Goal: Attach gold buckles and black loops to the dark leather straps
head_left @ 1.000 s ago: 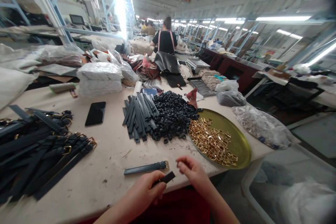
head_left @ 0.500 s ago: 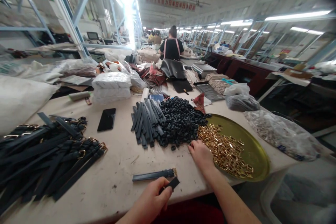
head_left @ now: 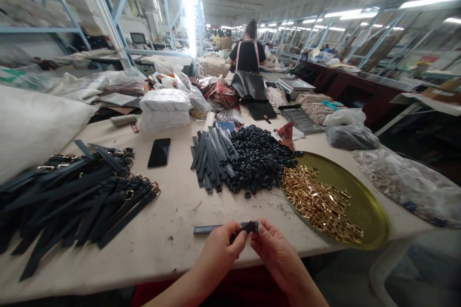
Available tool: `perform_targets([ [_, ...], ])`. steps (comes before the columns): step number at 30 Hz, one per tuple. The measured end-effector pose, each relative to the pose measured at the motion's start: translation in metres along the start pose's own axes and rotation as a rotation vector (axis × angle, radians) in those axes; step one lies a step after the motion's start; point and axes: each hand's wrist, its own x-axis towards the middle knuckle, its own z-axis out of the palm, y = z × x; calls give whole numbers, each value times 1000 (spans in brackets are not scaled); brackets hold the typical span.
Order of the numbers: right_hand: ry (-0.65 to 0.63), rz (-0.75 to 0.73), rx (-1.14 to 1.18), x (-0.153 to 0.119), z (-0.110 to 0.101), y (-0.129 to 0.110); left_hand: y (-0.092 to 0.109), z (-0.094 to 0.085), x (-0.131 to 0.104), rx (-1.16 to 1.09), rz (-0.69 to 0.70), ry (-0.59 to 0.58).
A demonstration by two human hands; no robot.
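Observation:
My left hand [head_left: 223,247] pinches a short black leather strap [head_left: 248,227] just above the table's front edge. At the strap's tip my right hand [head_left: 273,242] is closed, its thumb and fingers on what looks like a small black leather loop, partly hidden by the fingertips. Behind my left hand lies another black strap [head_left: 207,230], its right end covered by my hand. Beyond both hands are a bundle of loose black straps [head_left: 212,158] and a heap of small black loops [head_left: 262,158]. Gold buckles [head_left: 320,201] fill part of a round yellow-green tray [head_left: 370,211] on the right.
Finished-looking black straps with buckles [head_left: 90,192] are piled at the left. A phone [head_left: 159,152] lies behind them. Plastic-wrapped packs [head_left: 165,108], a black leather piece [head_left: 248,88] and a clear bag [head_left: 399,182] stand farther back and right. A person [head_left: 248,55] sits ahead.
My right hand has moved from the edge of the loop heap, beside the buckles, to the strap in my left hand. The view has shifted slightly left.

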Motion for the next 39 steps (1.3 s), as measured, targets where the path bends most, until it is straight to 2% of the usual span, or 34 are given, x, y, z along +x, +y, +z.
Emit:
perform_targets([
  [3,50,-93,-153,0,-4,6,4,-5,-5,155,67,-18],
  [6,81,-143,-325,0,-11,12,9,-15,-7,251,72,-117],
  [9,35,-107,-336,-2,-14,18,13,-21,-7,315,27,-242],
  [11,0,-63,-331,-3,-14,20,13,-21,-7,322,-23,-286],
  [13,8,-48,-346,-4,-15,22,13,-20,-9,278,-37,-251],
  [16,61,-54,-312,-6,-14,22,12,-19,-14,118,22,-184],
  [21,-4,-10,-206,-11,-5,28,9,-21,-19,35,8,-149],
  [25,26,-34,-103,-14,0,30,5,-20,-19,-22,-3,-150],
  [29,-4,31,85,-16,2,32,3,-19,-19,34,-24,-136],
  [32,-12,85,117,-17,3,36,3,-19,-20,131,-15,-96],
  [34,-72,153,130,-18,3,39,4,-20,-21,218,-20,-80],
  [36,-126,206,158,-20,4,40,5,-21,-21,288,-38,-85],
  [39,-133,237,182,-21,3,38,5,-22,-21,320,-54,-97],
])
